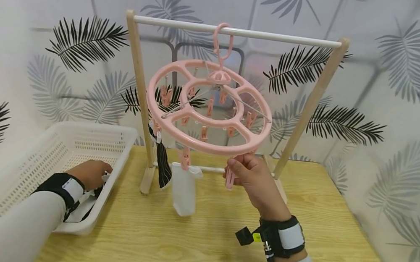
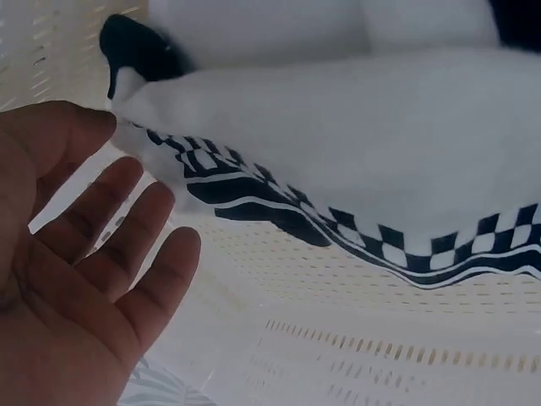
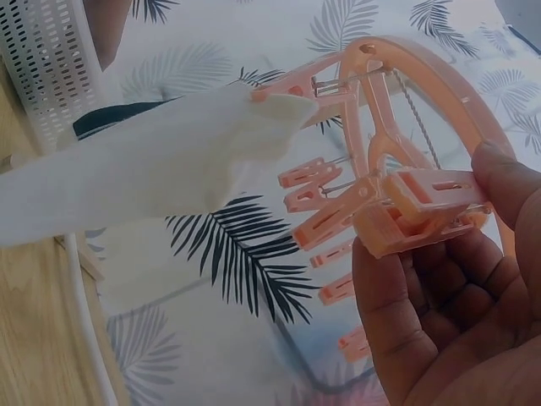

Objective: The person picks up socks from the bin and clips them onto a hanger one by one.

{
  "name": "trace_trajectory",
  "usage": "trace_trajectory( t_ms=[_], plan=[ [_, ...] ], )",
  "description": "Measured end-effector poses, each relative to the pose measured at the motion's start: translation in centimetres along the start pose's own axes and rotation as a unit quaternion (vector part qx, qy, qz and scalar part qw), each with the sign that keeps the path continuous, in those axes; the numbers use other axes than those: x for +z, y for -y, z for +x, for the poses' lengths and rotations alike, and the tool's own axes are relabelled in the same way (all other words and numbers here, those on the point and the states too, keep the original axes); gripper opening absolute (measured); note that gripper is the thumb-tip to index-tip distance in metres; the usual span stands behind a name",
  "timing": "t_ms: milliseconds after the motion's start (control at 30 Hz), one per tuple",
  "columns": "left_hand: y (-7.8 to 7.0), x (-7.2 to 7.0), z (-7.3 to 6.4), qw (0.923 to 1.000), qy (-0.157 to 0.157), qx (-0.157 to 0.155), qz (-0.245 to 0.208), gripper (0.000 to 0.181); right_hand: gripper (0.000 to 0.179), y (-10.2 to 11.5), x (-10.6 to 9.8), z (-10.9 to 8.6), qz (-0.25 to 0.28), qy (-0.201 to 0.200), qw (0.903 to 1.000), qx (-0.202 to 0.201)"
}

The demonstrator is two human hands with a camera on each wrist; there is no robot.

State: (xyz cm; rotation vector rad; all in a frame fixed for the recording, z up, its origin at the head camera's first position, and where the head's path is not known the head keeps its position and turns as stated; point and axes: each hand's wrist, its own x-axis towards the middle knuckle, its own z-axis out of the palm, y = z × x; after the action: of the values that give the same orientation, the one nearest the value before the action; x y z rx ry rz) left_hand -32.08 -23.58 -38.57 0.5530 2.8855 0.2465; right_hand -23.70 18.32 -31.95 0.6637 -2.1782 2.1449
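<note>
My left hand [image 1: 93, 174] reaches into the white plastic basket [image 1: 127, 140]. In the left wrist view its thumb and forefinger pinch the edge of a white sock [image 2: 338, 135] with a black checkered band; the other fingers stay apart from it. My right hand [image 1: 256, 177] pinches a pink clothespin [image 3: 435, 188] between thumb and fingers, at the near right rim of the round pink drying hanger [image 1: 201, 146]. A white sock [image 1: 184, 191] and a black striped sock [image 1: 163, 164] hang from clothespins on the hanger's left side.
The hanger hooks over the white bar [image 1: 287, 38] of a wooden-legged rack [image 1: 313, 103] on a wood-grain table [image 1: 190, 251]. Several other pink clothespins [image 1: 204, 133] dangle below the hanger's rings. Behind stands a leaf-patterned backdrop [image 1: 393, 123].
</note>
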Motion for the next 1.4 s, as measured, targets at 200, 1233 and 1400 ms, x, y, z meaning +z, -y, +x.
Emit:
trace_trajectory(
  t_ms=[200,1233,1400],
  plan=[
    [0.3,0.5,0.1,0.9988,-0.029,-0.002,0.039,0.026,0.022,-0.1,-0.2,-0.1,0.004,-0.006,1.0,0.002],
    [-0.3,-2.1,-0.6,0.9993,-0.023,-0.026,-0.015,0.009,0.025,-0.2,0.1,0.0,0.001,0.011,0.9999,-0.005],
    [-0.9,-3.4,-1.0,0.9992,-0.037,0.003,-0.012,0.008,0.021,-0.4,0.0,0.0,0.003,0.009,0.9999,-0.006]
  ],
)
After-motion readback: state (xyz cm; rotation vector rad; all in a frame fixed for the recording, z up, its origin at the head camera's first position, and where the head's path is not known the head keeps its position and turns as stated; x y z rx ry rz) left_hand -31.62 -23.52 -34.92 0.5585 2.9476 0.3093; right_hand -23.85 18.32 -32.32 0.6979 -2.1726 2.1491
